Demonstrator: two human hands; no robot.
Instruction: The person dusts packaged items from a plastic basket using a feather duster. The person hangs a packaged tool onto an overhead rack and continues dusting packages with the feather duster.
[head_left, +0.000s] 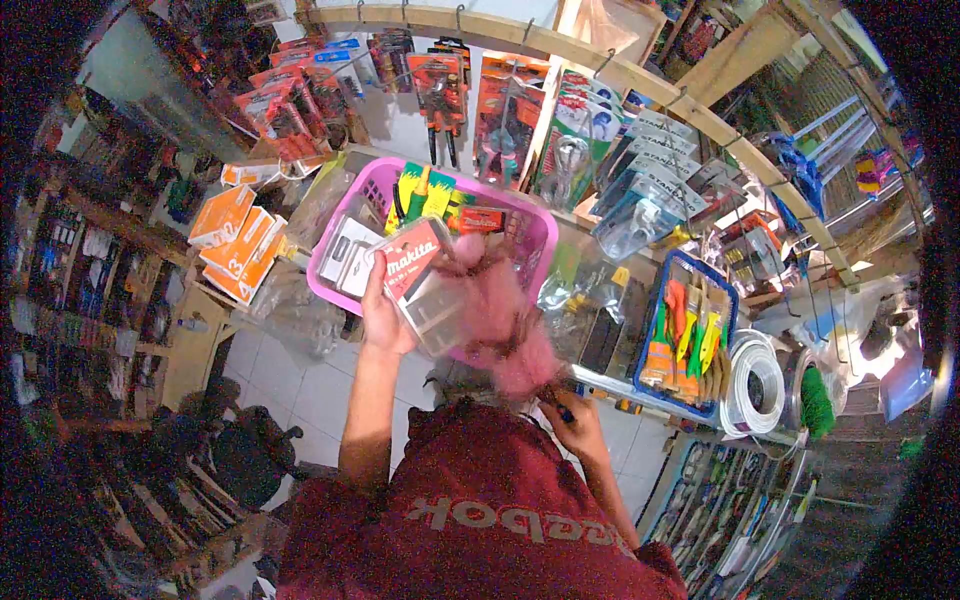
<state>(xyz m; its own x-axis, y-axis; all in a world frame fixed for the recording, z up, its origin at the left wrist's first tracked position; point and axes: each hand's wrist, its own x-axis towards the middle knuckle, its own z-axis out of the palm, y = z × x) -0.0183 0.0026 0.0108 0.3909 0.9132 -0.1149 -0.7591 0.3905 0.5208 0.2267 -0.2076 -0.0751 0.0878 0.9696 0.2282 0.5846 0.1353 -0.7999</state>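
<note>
My left hand [388, 318] is wrapped round the side of a clear plastic pack with a red and white makita label [415, 262], held tilted over the front of a pink basket [548, 250]. In my right hand [580, 428], near my body, is the dark handle of a fluffy pink duster [505, 310]. The duster is smeared by motion and reaches up over the basket, beside the pack. Inside the basket lie a yellow and green package [425, 195], a small red box [483, 220] and a white package [350, 252].
Orange and white boxes [240, 245] lie left of the basket. A blue tray [733, 330] of paintbrushes and a white cable coil [752, 385] stand at the right. Packaged tools [437, 95] hang from a wooden rail [520, 35] behind. Shelves line both sides.
</note>
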